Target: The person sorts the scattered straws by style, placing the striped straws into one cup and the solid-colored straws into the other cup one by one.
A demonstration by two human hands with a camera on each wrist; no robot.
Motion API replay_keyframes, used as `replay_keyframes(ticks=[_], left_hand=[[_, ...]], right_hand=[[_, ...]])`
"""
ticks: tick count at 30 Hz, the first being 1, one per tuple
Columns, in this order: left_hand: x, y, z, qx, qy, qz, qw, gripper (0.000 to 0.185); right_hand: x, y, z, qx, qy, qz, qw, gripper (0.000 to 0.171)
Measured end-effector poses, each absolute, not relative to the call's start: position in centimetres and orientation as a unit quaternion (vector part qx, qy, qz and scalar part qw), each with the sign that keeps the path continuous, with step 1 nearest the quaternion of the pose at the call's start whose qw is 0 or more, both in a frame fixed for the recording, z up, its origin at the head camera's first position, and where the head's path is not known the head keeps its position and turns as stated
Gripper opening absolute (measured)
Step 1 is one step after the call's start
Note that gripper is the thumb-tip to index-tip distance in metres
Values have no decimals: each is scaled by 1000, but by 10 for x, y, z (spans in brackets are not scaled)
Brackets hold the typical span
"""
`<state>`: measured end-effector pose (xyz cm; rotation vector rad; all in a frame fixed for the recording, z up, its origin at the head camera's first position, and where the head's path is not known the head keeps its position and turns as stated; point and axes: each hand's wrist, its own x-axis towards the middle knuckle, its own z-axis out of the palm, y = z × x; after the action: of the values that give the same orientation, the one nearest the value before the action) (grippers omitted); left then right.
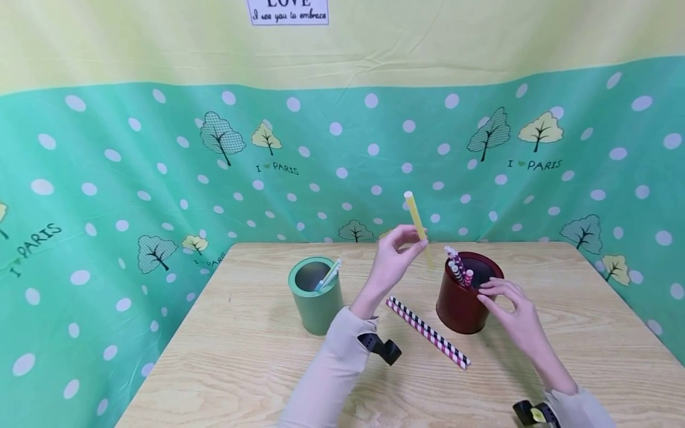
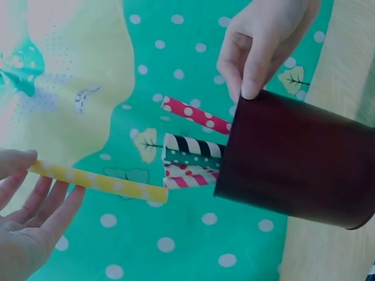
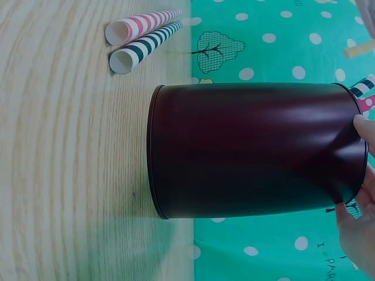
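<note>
In the head view my left hand [image 1: 389, 261] pinches a yellow paper straw [image 1: 414, 215] with white dots, holding it up nearly upright to the left of a dark red cylindrical cup [image 1: 463, 309]. The straw's lower end hangs near the cup's rim, seen close by the patterned straws [image 2: 193, 155] in the left wrist view. Those straws, striped and dotted in red, black and green, lean inside the cup. My right hand [image 1: 515, 306] grips the rim at the right side, thumb outside. The cup stands upright on the table.
Two striped straws [image 1: 428, 333], one black and one pink, lie side by side on the wooden table [image 1: 257, 368] in front of the cup. A green cup [image 1: 319, 309] with pale straws [image 1: 330, 275] stands to the left. A patterned curtain [image 1: 321, 137] hangs behind.
</note>
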<state>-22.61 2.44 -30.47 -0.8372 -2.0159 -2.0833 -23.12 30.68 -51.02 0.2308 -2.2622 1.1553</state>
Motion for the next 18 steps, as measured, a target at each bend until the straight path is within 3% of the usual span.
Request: replay_keyframes(ticks=[18], left_hand=[[-216, 42, -292, -299, -633, -709, 82, 25]], right_hand=[[-232, 307, -510, 95, -841, 442, 297, 18]])
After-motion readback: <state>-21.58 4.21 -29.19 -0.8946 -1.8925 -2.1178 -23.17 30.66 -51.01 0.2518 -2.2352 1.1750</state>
